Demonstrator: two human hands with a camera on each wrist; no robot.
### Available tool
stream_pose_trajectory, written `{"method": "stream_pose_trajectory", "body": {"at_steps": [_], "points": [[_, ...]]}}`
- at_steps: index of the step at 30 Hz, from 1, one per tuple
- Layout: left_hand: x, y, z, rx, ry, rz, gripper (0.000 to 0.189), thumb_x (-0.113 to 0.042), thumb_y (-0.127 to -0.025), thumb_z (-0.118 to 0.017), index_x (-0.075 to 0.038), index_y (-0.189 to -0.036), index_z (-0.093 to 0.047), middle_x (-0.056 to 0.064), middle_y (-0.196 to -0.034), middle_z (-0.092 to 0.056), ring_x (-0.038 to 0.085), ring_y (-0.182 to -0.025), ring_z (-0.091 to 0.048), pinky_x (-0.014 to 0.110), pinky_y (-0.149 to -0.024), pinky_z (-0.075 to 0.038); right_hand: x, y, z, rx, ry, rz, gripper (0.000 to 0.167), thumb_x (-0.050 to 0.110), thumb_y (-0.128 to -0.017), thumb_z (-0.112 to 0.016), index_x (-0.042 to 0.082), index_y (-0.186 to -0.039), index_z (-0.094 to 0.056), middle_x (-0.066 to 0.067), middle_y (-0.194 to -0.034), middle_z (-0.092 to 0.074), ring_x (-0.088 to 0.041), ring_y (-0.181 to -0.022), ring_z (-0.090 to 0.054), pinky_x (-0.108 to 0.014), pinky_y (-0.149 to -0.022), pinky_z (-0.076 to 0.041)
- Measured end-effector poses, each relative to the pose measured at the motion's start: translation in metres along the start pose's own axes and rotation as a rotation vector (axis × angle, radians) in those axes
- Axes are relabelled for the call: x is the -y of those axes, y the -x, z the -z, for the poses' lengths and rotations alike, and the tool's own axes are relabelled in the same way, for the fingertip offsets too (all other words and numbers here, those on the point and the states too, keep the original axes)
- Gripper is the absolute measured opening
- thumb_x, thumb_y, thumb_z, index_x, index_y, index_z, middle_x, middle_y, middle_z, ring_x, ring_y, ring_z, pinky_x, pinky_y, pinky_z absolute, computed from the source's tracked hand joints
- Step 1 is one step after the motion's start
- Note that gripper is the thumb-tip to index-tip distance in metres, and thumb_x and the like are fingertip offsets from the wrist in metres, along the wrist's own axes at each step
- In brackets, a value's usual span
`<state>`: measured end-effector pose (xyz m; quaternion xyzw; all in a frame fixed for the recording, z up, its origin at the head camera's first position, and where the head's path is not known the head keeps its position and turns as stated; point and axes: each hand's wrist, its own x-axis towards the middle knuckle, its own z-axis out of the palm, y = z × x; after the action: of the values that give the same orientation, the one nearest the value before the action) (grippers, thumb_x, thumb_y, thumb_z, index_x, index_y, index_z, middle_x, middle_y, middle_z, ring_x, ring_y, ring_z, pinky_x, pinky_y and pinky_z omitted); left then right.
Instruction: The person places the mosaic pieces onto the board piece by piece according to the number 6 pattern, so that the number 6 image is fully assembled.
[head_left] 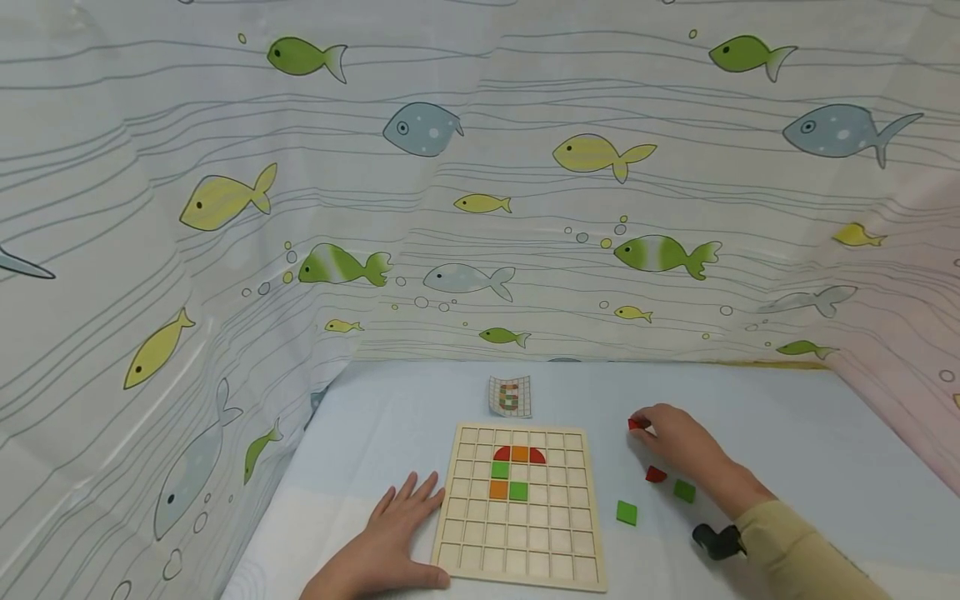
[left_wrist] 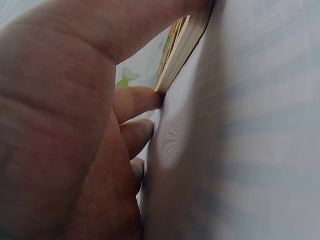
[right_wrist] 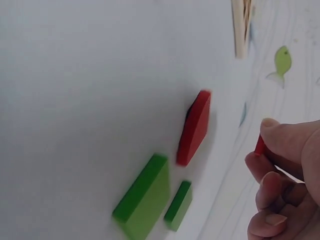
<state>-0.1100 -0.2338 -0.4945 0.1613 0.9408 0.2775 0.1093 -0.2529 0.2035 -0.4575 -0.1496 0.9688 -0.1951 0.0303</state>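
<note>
My left hand lies with fingers spread at the left side of a wooden grid board, thumb and fingertips right at its edge. On the board's upper part sit red quarter-round tiles, orange square tiles and green square tiles. To the right of the board, my right hand pinches a small red tile between thumb and index finger; most of it is hidden by the fingers. Below that hand lie a red quarter-round tile and two green square tiles.
Behind the board lies a small paper card printed with a coloured grid pattern. A black object shows by the right sleeve. A fish-patterned sheet encloses the table at the back and sides.
</note>
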Motion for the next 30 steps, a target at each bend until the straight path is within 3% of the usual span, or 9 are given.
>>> {"method": "stream_pose_trajectory", "body": {"at_steps": [6,16,24,30], "points": [[0.0,0.0,0.0,0.001,0.002,0.001,0.116,-0.074,-0.063,-0.076,-0.009,-0.151,-0.041,0.009,-0.162,-0.022,0.04,-0.149,-0.005,0.067,-0.113,-0.005,0.018,0.007,-0.001,-0.033,0.018,0.071,0.024,0.013,-0.09,-0.073,0.002,-0.111,-0.069,-0.006,-0.103,-0.067,-0.029,-0.102,-0.062,-0.047,-0.088,-0.054],[0.0,0.001,0.0,0.006,0.007,-0.007,0.115,-0.073,-0.064,-0.077,-0.008,-0.152,-0.04,0.009,-0.162,-0.022,0.04,-0.149,-0.005,0.067,-0.113,-0.004,0.039,0.012,-0.017,-0.051,0.005,0.09,0.022,0.014,-0.087,-0.077,0.007,-0.107,-0.071,-0.001,-0.098,-0.067,-0.022,-0.097,-0.064,-0.041,-0.084,-0.056],[0.001,0.0,0.0,0.006,0.007,-0.002,0.115,-0.074,-0.064,-0.076,-0.009,-0.152,-0.04,0.009,-0.162,-0.022,0.04,-0.149,-0.005,0.067,-0.113,-0.004,0.064,0.017,-0.031,0.006,-0.042,0.079,0.021,0.02,-0.088,-0.077,0.012,-0.106,-0.072,0.005,-0.098,-0.065,-0.016,-0.097,-0.062,-0.038,-0.085,-0.054],[0.0,0.0,0.0,0.006,0.006,-0.006,0.115,-0.073,-0.064,-0.077,-0.009,-0.152,-0.04,0.01,-0.162,-0.022,0.04,-0.149,-0.005,0.067,-0.113,-0.004,0.081,0.022,-0.036,0.036,-0.06,0.088,0.021,0.022,-0.088,-0.076,0.011,-0.105,-0.072,0.006,-0.094,-0.064,-0.011,-0.086,-0.059,-0.035,-0.079,-0.054]]}}
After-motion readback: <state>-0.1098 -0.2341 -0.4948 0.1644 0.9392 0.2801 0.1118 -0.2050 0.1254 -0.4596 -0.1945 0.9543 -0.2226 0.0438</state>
